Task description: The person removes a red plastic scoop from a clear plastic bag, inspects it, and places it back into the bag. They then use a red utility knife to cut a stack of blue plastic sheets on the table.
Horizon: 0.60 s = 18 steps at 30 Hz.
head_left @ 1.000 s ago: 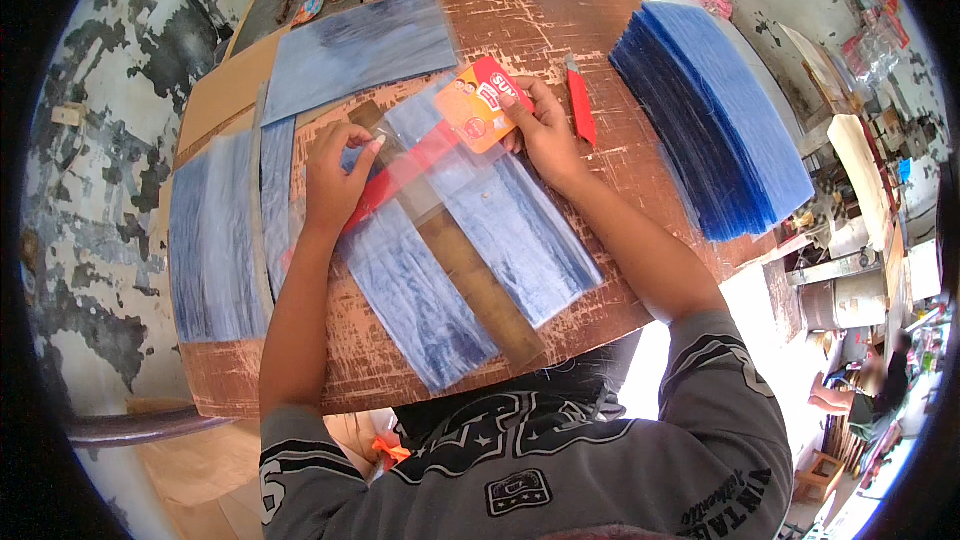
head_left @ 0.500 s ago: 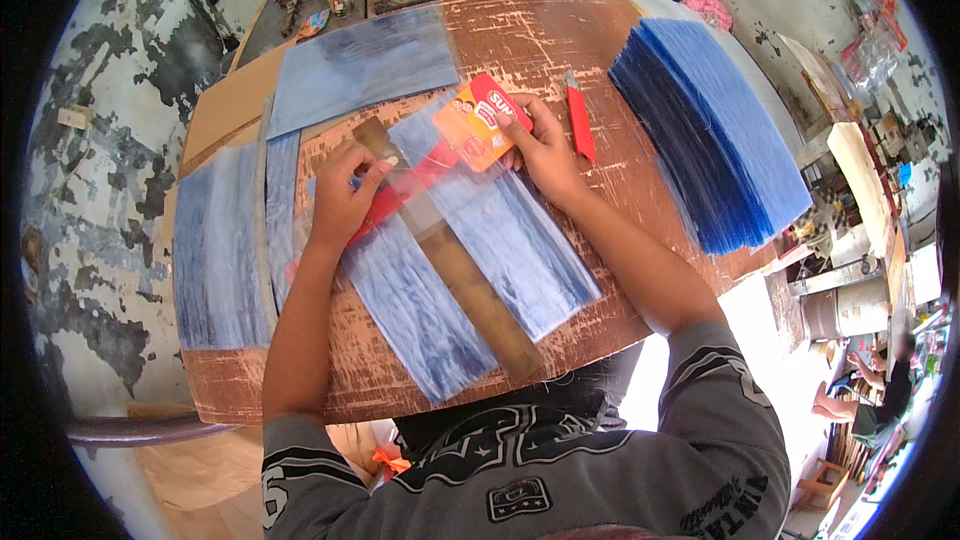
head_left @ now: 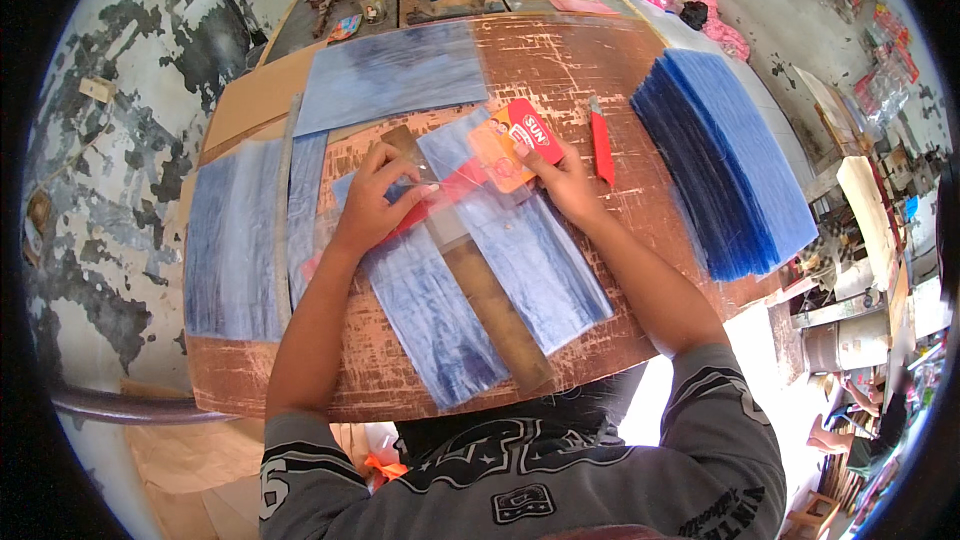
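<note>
A printed plastic film, orange and red at one end and see-through further along, stretches between my two hands. My right hand grips its orange end, thumb on top. At the clear and red part, the thumb and forefinger of my left hand are pinched together on the film. Beneath it lies a long brown flat bar, slanting across bluish translucent plastic sheets. To the right of my right hand rests a red cutter knife with its blade end pointing away.
A thick stack of blue plastic sheets stands on the table's right. More bluish sheets lie at the far left and left. The scratched brown tabletop meets a cluttered bench behind. Another person sits at far right.
The view has shifted, so the table and hands appear lower and further right. Both hands keep the film, and my left fingers look more arched over it.
</note>
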Motion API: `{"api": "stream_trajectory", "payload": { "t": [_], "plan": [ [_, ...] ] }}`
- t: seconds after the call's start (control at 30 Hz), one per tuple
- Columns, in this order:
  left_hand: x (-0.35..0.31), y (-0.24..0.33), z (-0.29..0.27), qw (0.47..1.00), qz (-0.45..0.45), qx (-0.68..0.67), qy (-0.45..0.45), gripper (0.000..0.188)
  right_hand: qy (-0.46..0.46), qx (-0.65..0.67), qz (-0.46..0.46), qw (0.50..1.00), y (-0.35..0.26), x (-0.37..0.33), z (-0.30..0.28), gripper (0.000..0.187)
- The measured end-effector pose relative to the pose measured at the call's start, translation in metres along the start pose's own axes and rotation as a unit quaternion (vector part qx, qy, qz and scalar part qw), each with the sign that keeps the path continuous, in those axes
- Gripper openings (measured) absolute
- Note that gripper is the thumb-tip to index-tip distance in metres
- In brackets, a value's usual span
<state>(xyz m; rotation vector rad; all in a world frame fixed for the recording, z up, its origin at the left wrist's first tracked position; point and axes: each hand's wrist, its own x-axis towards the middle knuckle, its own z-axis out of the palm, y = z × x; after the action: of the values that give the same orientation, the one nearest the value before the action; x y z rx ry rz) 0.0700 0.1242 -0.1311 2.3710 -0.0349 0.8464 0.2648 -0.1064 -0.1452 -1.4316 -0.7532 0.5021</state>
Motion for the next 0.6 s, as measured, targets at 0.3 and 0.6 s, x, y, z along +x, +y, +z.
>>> {"api": "stream_trajectory", "payload": {
  "t": [0.3, 0.6],
  "plan": [
    [0.002, -0.001, 0.005, 0.996, -0.068, -0.01, 0.056, 0.022, -0.005, 0.009, 0.009, 1.0, 0.001, 0.001, -0.001, 0.03],
    [-0.003, -0.008, 0.001, 0.995, -0.058, 0.02, 0.08, 0.017, 0.002, 0.012, -0.021, 1.0, 0.02, 0.004, -0.003, 0.029]
  ]
}}
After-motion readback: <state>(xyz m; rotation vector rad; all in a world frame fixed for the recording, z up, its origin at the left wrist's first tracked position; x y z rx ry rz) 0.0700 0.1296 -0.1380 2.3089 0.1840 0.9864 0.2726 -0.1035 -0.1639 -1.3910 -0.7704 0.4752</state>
